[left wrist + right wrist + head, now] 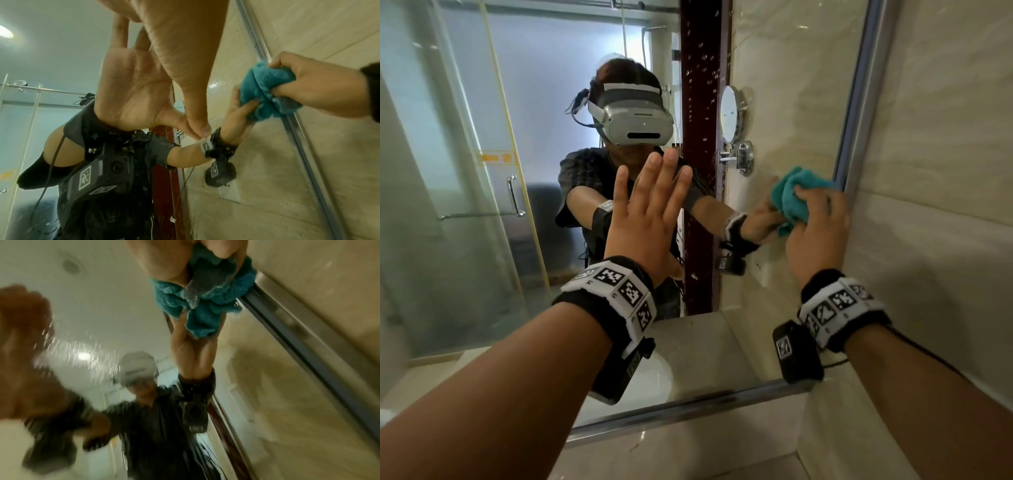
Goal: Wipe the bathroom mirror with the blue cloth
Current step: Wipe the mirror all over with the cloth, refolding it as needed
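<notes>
Hidden, cropped and smeared parts

The right hand (816, 224) covers much of the blue cloth (792, 197), so its contact with the mirror (791, 85) is unseen; the right-wrist view is motion-blurred, the left hand (22, 353) a brown smear there, and the left-wrist view crops the left fingertips at its top edge.

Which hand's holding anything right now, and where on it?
The right hand grips the blue cloth, bunched in its fingers around the middle, against the mirror by its right frame edge. The left hand holds nothing, fingers straight, at the glass.
</notes>
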A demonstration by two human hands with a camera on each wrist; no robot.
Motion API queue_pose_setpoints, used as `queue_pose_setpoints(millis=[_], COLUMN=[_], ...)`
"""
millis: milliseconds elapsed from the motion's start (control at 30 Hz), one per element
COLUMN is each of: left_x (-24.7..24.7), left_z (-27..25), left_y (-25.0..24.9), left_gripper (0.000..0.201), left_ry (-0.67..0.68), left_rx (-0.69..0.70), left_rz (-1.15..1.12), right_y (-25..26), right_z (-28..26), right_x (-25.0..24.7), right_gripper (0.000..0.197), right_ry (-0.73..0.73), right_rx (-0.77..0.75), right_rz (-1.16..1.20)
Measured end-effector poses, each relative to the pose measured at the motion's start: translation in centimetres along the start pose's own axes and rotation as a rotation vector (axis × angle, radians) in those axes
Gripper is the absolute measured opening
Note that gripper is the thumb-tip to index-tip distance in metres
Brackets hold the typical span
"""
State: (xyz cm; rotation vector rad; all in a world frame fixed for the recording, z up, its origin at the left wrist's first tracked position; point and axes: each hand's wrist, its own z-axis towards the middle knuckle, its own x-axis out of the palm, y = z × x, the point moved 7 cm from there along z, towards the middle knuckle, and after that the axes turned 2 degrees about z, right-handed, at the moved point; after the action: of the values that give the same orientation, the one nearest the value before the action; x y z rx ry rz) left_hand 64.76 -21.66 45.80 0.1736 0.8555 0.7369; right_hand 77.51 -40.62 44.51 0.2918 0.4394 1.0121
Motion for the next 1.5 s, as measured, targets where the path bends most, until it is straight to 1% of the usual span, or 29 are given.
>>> queue_pose_setpoints(millis=[67,133,200,267,367,433,500,567,667,700,733,800,833,900,933,967,1033,1067,1100,1133,1167,1200,1233,1267,1300,1400,1433,1467,1500], left_x=[-0.1,-0.1,0.0,0.1,0.3,0.3,0.4,0.2,0.2,0.2,0.3,0.2,0.1,0.1,0.2,0.2,0.3,0.3,0.3,0.3,0.2,0.0,-0.1,-0.1,0.0,0.2,0.2,0.2,0.2], left_z=[0.0,0.0,-0.1,0.0,0.0,0.0,0.1,0.1,0.2,0.2,0.2,0.2,0.2,0.2,0.2,0.2,0.1,0.1,0.1,0.1,0.0,0.0,0.0,0.0,0.0,0.0,0.0,0.0,0.0], left_y=[0.0,0.0,0.0,0.1,0.2,0.1,0.2,0.2,0.3,0.3,0.3,0.3,0.3,0.2,0.2,0.2,0.2,0.2,0.2,0.2,0.2,0.2,0.2,0.1,0.1,0.0,0.0,0.0,0.0], left_gripper=[0.147,0.147,0.148,0.15,0.149,0.148,0.147,0.148,0.148,0.148,0.147,0.147,0.147,0.147,0.147,0.147,0.147,0.147,0.147,0.148,0.148,0.148,0.148,0.149,0.149,0.148,0.148,0.148,0.148], left_ry=[-0.004,-0.006,-0.004,-0.006,0.012,0.021,0.021,0.015,0.012,0.01,0.011,0.011,0.008,0.016,0.024,0.027,0.024,0.024,0.025,0.021,0.012,0.006,0.006,0.01,0.018,0.032,0.032,0.034,0.035], left_rx=[0.0,0.001,0.006,0.008,0.006,0.007,0.004,0.007,0.01,0.011,0.013,0.014,0.011,0.007,0.007,0.006,0.006,0.007,0.009,0.01,0.009,0.008,0.009,0.008,0.006,0.003,0.001,-0.002,-0.004], left_rz=[-0.004,-0.011,-0.028,-0.042,-0.041,-0.054,-0.062,-0.069,-0.077,-0.073,-0.071,-0.073,-0.074,-0.078,-0.079,-0.079,-0.075,-0.076,-0.076,-0.072,-0.065,-0.058,-0.051,-0.045,-0.043,-0.045,-0.044,-0.043,-0.04], right_y=[-0.9,-0.9,0.4,2.6,6.0,6.6,6.3,5.9,5.0,5.1,5.5,6.5,7.3,8.2,8.2,7.7,7.6,8.1,9.1,10.4,11.3,11.5,11.3,11.2,11.2,10.4,10.2,10.7,11.2], right_z=[-1.6,-0.8,1.4,3.4,3.2,1.2,-0.2,1.1,5.5,6.2,6.0,3.6,2.1,0.8,1.7,3.2,5.6,5.7,4.8,3.1,1.1,-0.7,-1.7,-1.3,0.0,5.8,6.8,6.7,5.7], right_x=[0.3,0.2,-0.4,-0.6,0.4,1.3,1.7,1.2,-0.5,-0.6,-0.3,0.9,1.2,1.0,0.6,0.3,-0.2,-0.1,0.1,0.7,1.7,2.9,3.4,3.4,2.7,-0.2,-0.6,-0.8,-0.3], right_gripper=[0.049,0.052,0.05,0.043,0.036,0.03,0.032,0.04,0.052,0.053,0.053,0.051,0.049,0.045,0.044,0.044,0.045,0.045,0.047,0.05,0.055,0.058,0.059,0.057,0.053,0.045,0.044,0.044,0.044], right_ry=[0.093,0.163,0.164,0.148,0.162,0.185,0.208,0.197,0.017,-0.007,0.015,0.149,0.196,0.192,0.162,0.144,0.106,0.084,0.079,0.105,0.142,0.217,0.314,0.369,0.365,0.217,0.174,0.146,0.171], right_rx=[-0.002,-0.032,-0.048,-0.043,-0.169,-0.295,-0.378,-0.299,-0.079,-0.053,-0.06,-0.151,-0.256,-0.467,-0.472,-0.41,-0.281,-0.251,-0.269,-0.336,-0.46,-0.589,-0.645,-0.645,-0.608,-0.306,-0.254,-0.258,-0.291], right_rz=[-0.03,-0.03,0.008,0.078,0.129,0.072,0.03,0.115,0.24,0.227,0.195,0.111,0.035,-0.177,-0.233,-0.251,-0.128,-0.086,-0.098,-0.135,-0.172,-0.207,-0.213,-0.188,-0.146,0.057,0.092,0.076,0.057])
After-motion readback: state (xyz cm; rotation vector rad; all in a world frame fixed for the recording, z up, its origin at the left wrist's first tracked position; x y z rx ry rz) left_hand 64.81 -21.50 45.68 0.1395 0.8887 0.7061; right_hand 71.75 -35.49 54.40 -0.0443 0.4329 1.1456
